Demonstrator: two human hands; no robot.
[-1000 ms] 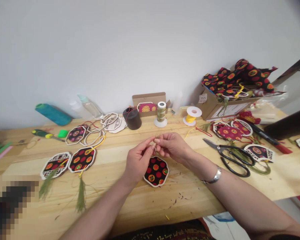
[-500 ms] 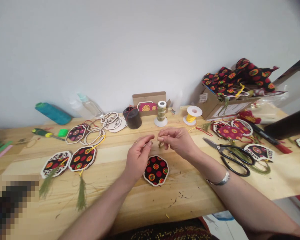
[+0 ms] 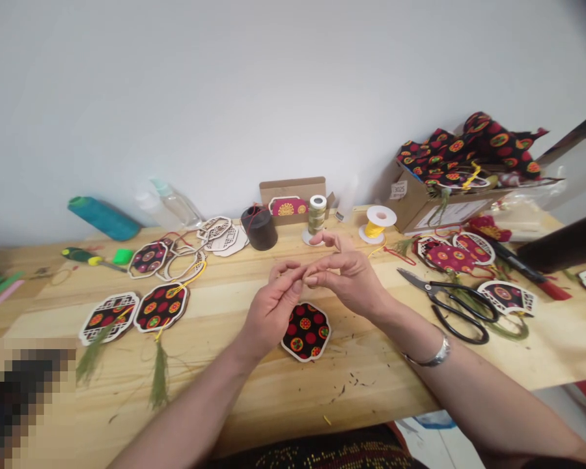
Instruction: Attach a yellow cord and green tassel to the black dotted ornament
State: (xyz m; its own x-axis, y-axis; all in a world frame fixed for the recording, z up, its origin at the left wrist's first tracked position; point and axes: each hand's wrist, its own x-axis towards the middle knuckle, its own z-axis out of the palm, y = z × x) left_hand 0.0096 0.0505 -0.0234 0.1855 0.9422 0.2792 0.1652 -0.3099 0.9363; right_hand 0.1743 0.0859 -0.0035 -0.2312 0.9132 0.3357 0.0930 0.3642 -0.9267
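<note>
- The fabric-covered ornament panel, black with red and yellow discs, lies flat on the wooden table right below the hands. It is a lobed octagon, slightly longer across its upper-left to lower-right line, with the patterned face up.
- The left hand hovers over the panel's left edge, its thumb and forefinger tips pressed together.
- The right hand meets it tip to tip, thumb and forefinger pinched and the other fingers lifted and spread. Whatever sits in the pinch is too small to make out. A silver bracelet is on that wrist.
- Black scissors lie to the right.
- A yellow cord spool, an olive thread spool and a dark spool stand behind the hands.
- Finished tasselled ornaments lie to the left, well clear.
</note>
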